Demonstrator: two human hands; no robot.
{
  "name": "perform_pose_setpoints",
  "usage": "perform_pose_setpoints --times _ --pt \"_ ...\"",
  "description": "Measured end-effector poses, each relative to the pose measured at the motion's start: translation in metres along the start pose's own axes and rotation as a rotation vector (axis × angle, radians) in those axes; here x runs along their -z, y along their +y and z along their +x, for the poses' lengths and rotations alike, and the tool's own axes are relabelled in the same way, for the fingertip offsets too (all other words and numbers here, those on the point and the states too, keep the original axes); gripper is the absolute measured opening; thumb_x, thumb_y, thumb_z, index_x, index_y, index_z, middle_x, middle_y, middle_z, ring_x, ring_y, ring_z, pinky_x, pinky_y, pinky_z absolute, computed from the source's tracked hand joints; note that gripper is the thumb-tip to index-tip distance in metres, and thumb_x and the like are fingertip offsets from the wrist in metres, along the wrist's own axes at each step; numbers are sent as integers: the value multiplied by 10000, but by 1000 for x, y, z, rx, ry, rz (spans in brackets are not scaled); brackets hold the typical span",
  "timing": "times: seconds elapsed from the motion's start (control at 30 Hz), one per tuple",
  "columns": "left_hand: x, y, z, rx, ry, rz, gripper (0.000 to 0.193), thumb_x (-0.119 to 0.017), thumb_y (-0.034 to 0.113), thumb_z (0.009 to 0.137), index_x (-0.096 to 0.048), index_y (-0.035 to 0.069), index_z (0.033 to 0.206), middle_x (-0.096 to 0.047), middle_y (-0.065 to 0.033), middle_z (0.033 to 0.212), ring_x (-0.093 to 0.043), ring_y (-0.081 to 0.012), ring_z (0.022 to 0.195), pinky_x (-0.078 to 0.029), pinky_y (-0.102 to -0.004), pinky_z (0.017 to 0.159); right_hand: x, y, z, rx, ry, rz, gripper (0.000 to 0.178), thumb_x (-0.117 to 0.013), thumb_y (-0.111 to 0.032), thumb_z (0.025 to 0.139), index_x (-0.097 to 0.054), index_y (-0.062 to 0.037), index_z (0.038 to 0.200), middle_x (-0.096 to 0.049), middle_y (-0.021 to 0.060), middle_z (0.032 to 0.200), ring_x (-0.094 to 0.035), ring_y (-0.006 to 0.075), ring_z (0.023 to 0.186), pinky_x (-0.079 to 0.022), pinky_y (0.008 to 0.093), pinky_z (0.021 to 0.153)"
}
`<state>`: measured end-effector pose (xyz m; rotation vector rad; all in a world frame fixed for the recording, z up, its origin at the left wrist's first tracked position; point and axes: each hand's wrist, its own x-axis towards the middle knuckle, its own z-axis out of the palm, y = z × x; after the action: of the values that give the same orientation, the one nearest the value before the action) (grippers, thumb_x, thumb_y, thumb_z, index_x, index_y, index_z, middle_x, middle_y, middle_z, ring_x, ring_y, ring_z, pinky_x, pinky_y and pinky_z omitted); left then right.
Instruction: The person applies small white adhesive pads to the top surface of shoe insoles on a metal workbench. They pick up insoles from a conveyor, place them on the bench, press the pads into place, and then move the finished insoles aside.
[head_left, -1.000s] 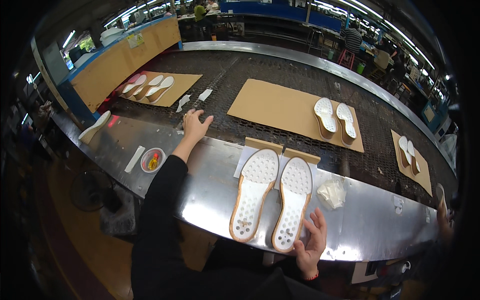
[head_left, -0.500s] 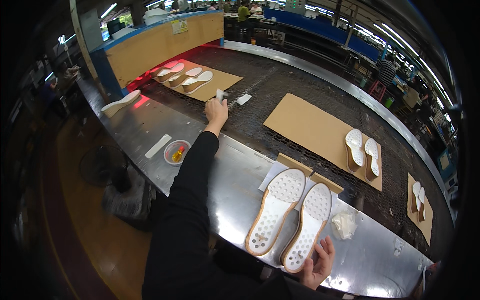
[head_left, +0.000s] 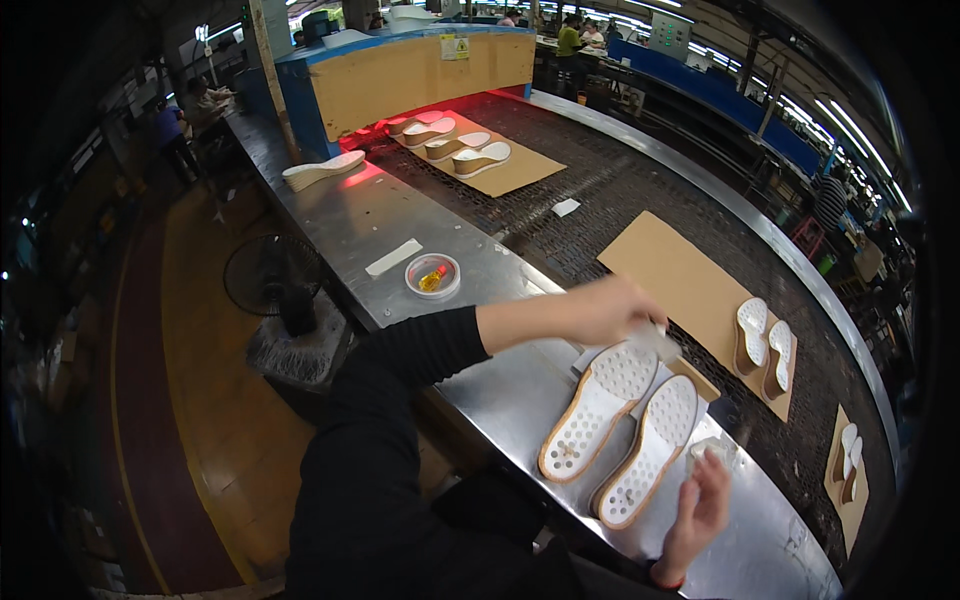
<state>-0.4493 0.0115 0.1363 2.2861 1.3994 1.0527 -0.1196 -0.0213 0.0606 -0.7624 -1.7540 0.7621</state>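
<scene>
sign: yellow label point(head_left: 454, 47) with triangle | on: tan panel point(head_left: 400, 82) | wording: too small to read

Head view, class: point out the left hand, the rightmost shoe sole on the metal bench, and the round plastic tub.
Left hand point(head_left: 612, 312): head view, its blurred middle.
Shoe sole point(head_left: 649, 456): head view, white midsection.
Plastic tub point(head_left: 433, 296): head view, its near rim.

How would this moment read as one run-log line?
left hand: holds blurred white scrap over far end of soles | right hand: open, at white wad | soles: side by side, white face up
</scene>
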Motion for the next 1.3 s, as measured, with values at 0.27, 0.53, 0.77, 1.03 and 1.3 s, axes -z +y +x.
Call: perform_pose_setpoints --times 0.27,0.53,0.77,1.03,1.3 --pt "-42 81 2 -259 -389 29 330 -639 -61 732 -681 -14 1056 -691 -218 835 -678 -385 764 -538 -430 705 -9 -23 97 -239 -713 -104 417 -814 -67 701 -698 -5 1097 -672 -4 810 -588 83 718 -485 252 660" --pt "-51 64 16 -175 111 -269 284 -716 -35 804 -700 -5 1085 -731 -147 930 -740 -201 835 -597 -296 736 -12 34 102 -293 -574 -59 94 -794 -34 757 -722 21 785 -605 -40 647 -509 24 601 -392 224 536" --pt "-60 45 4 187 -31 -252 287 -784 120 837 -716 -25 1077 -735 -64 919 -681 -95 788 -540 -224 686 -9 61 101 -391 -449 272 109 -744 -48 861 -742 20 946 -726 40 879 -663 71 780 -531 209 703" --pt "-108 22 5 393 -337 -598 398 -845 284 781 -732 -36 988 -706 -38 818 -593 -55 696 -484 -220 645 -11 57 99 -194 -368 184 129 -744 -84 874 -746 19 952 -721 34 854 -648 65 757 -531 221 686" --pt "-108 18 3 344 -148 -713 199 -777 202 866 -724 10 856 -601 53 682 -466 0 592 -366 -215 540 -17 61 95 -204 -141 483 123 -711 -80 903 -697 20 973 -705 44 906 -635 75 792 -514 229 712"
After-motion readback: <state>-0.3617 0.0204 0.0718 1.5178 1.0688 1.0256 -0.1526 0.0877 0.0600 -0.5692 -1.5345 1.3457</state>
